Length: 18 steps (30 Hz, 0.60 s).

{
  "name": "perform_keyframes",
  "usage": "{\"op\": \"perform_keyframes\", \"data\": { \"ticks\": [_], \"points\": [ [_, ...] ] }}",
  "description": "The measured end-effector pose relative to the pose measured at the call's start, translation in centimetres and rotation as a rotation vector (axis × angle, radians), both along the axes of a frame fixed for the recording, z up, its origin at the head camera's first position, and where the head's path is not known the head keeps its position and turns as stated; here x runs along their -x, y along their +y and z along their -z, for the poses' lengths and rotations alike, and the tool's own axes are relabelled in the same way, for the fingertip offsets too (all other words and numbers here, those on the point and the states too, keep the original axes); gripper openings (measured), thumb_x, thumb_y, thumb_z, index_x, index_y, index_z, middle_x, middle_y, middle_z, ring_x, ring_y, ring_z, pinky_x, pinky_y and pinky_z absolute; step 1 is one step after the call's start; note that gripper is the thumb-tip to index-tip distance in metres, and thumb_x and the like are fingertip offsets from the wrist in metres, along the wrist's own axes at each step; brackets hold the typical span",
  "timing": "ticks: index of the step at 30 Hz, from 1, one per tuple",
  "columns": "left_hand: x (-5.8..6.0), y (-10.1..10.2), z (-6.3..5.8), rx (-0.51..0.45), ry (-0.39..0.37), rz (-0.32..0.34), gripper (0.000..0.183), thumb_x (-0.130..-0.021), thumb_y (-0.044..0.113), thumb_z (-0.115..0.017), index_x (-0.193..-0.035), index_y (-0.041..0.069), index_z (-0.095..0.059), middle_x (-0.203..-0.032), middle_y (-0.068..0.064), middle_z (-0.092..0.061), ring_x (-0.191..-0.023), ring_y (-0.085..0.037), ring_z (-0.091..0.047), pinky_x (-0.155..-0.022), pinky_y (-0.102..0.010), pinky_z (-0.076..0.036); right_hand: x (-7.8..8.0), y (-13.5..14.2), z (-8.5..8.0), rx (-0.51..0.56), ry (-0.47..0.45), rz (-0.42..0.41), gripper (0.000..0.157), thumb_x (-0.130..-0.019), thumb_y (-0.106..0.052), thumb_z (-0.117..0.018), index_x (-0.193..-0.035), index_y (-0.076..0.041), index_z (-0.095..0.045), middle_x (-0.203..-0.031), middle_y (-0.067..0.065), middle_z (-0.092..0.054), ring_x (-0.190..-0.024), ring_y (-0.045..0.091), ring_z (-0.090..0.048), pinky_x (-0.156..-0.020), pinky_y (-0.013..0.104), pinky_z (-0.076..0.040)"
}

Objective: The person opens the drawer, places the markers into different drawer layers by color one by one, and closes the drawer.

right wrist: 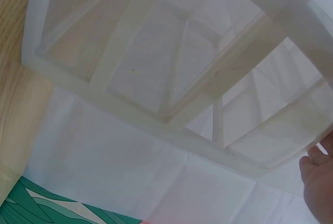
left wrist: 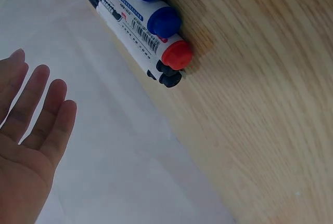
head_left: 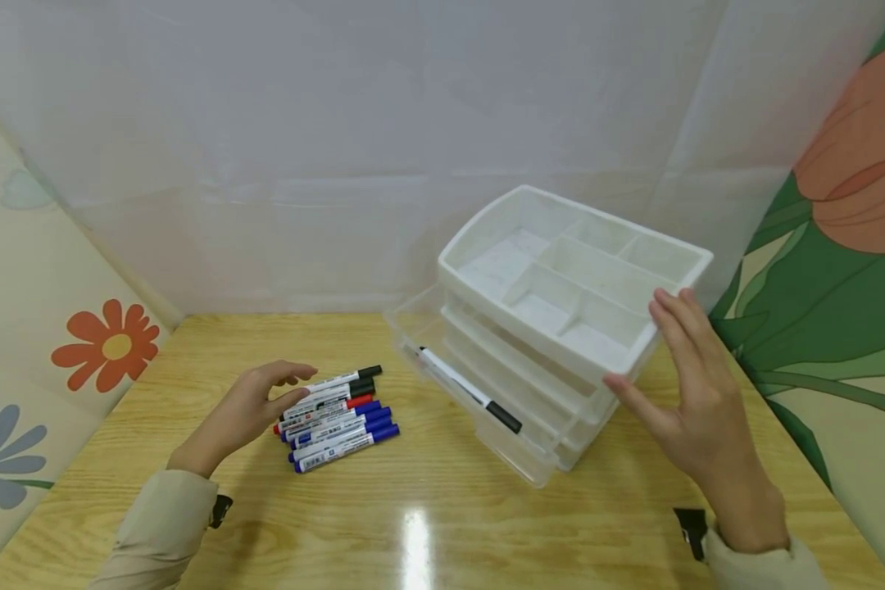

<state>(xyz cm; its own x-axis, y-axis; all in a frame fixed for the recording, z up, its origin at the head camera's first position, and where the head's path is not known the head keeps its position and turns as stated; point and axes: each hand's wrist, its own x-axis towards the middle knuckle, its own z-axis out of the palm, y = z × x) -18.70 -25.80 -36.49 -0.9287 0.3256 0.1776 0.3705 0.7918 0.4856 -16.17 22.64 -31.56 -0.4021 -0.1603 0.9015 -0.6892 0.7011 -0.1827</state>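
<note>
A white plastic drawer organizer (head_left: pixel 560 270) with a divided top tray stands right of centre, its frame filling much of the right wrist view. From its front a clear drawer (head_left: pixel 519 459) is pulled out, with a black-capped marker (head_left: pixel 468 387) lying in it. My right hand (head_left: pixel 696 397) touches the organizer's right corner, thumb and fingertips spread along the rim. Over at the left lies a row of markers (head_left: pixel 342 447) with blue, red and black caps. My left hand (head_left: pixel 254 406) hovers at their left ends, fingers loosely bent and holding nothing.
A wooden table (head_left: pixel 442 533) lies under everything. White sheeting (head_left: pixel 339 147) hangs behind it, and flower-patterned panels (head_left: pixel 841 328) flank both sides. Dark straps (head_left: pixel 221 510) show at both cuffs.
</note>
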Motion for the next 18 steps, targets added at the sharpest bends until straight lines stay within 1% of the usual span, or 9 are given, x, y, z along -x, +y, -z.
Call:
{"op": "perform_keyframes", "data": {
  "ticks": [12,18],
  "points": [
    [0.22,-0.6,0.56,0.001,-0.048,-0.028,0.034,-0.093,0.003,-0.066,-0.127,0.001,-0.063,-0.122,-0.019,-0.068,-0.107,-0.037,-0.064,-0.09,-0.06,-0.053,-0.03,-0.1,0.02,0.004,0.003,0.002,0.083,-0.094,-0.059,-0.056,-0.13,0.015,-0.053,-0.135,0.033,-0.053,-0.144,0.033,-0.039,-0.124,0.032,-0.027],
    [0.46,-0.98,1.06,0.008,-0.047,-0.043,0.034,-0.093,0.001,-0.066,-0.126,0.0,-0.064,-0.121,-0.02,-0.068,-0.107,-0.038,-0.064,-0.091,-0.06,-0.053,0.09,0.08,0.25,0.012,0.001,-0.004,0.083,-0.093,-0.059,-0.058,-0.131,0.014,-0.054,-0.136,0.032,-0.053,-0.143,0.037,-0.04,-0.124,0.032,-0.027]
  ]
}}
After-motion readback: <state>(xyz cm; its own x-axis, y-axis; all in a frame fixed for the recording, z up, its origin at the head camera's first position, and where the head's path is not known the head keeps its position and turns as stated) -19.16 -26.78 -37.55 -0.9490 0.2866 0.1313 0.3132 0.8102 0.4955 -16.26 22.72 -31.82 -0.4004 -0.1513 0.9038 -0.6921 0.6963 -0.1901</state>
